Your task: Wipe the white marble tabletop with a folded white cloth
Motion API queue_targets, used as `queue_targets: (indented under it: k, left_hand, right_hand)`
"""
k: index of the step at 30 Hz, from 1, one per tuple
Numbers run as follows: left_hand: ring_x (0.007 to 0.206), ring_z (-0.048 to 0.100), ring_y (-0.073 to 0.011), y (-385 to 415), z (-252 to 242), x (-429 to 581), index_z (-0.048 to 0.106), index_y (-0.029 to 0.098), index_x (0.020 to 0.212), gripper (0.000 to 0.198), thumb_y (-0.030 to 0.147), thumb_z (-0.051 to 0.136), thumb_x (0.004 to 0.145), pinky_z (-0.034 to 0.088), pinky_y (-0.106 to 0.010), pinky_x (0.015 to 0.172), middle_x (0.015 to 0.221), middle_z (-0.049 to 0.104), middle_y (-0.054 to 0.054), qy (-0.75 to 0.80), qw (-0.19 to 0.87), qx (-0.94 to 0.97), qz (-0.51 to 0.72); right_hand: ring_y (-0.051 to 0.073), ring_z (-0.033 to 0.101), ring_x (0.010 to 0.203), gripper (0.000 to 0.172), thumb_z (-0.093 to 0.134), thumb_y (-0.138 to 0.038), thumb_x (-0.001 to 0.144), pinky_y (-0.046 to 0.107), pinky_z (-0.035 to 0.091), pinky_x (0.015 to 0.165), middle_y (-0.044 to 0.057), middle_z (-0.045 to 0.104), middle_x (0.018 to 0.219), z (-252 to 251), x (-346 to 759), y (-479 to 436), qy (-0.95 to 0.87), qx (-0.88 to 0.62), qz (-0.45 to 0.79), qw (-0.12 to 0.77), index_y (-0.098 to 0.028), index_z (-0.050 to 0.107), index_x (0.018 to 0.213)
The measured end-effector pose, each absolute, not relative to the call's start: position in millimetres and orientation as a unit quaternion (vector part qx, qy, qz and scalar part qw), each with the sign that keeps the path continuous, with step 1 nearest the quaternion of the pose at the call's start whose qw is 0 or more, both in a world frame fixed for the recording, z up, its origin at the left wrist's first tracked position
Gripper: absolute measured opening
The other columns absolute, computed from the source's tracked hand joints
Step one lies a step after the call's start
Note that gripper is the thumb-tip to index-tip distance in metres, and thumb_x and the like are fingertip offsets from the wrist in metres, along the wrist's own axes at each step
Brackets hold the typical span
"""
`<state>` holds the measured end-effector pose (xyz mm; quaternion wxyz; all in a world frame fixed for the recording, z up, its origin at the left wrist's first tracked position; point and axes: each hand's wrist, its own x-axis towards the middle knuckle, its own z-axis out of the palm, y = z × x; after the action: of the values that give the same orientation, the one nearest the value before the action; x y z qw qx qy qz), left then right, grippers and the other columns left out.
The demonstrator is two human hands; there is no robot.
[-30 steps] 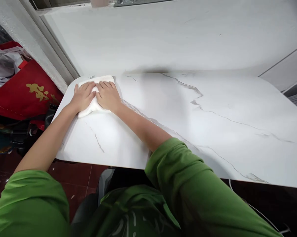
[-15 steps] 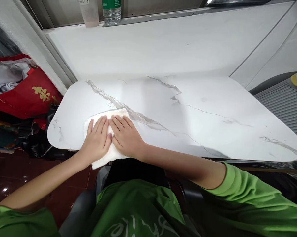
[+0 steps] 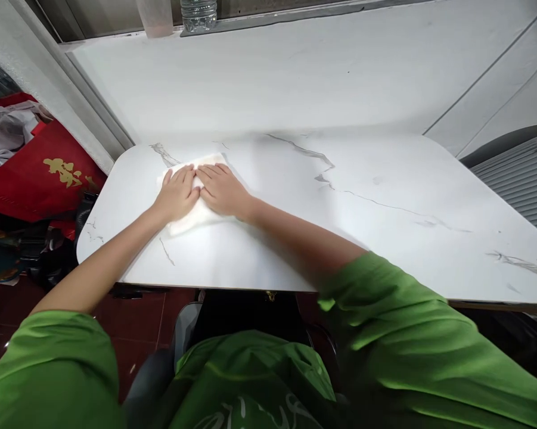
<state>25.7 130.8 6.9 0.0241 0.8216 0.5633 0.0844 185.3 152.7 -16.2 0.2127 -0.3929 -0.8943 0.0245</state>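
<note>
A white cloth (image 3: 195, 218) lies spread on the white marble-patterned tabletop (image 3: 268, 250), left of its middle. Flat on the cloth rests my left hand (image 3: 177, 195), its fingers stretched out and pointing toward the wall. Beside it, my right hand (image 3: 222, 189) presses on the same cloth with its fingers extended. The fingertips of the two hands nearly meet. Both hands hide the middle of the cloth, while its far edge and near corner show.
Along the table's back runs a white wall (image 3: 250, 77). On the ledge above stand a translucent cup (image 3: 155, 18) and a clear bottle (image 3: 199, 16). A red bag (image 3: 40, 173) with gold lettering is at the left. A grey ribbed object (image 3: 522, 185) sits at the right.
Both hands and the cloth have slid away from the table's near edge toward the wall. The cloth no longer hangs over that edge. The view has shifted slightly.
</note>
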Motion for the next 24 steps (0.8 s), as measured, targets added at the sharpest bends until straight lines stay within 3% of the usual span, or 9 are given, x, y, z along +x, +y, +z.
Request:
queue_targets:
  k: [12,24]
  left_hand:
    - [0.139,0.043,-0.0249,264.1,-4.8,29.6,0.05,0.019,0.133,0.045,0.026,0.031,0.093,0.023,-0.048,0.12,0.149,0.049,-0.012,0.548,0.027,0.824,0.141]
    - [0.144,0.036,-0.0244,223.6,-1.5,42.6,0.046,0.018,0.14,0.048,0.028,0.028,0.096,0.018,-0.048,0.122,0.155,0.042,-0.012,0.561,0.04,0.816,0.132]
  right_hand:
    - [0.03,0.051,0.126,0.047,0.02,-0.022,0.098,0.049,0.03,0.111,0.016,0.061,0.132,-26.3,179.9,265.6,-0.848,-0.471,0.012,0.244,-0.012,0.056,0.127]
    - [0.028,0.045,0.134,0.048,0.021,-0.024,0.099,0.05,0.026,0.116,0.015,0.054,0.143,-26.8,194.0,236.0,-0.848,-0.47,0.023,0.244,-0.011,0.053,0.132]
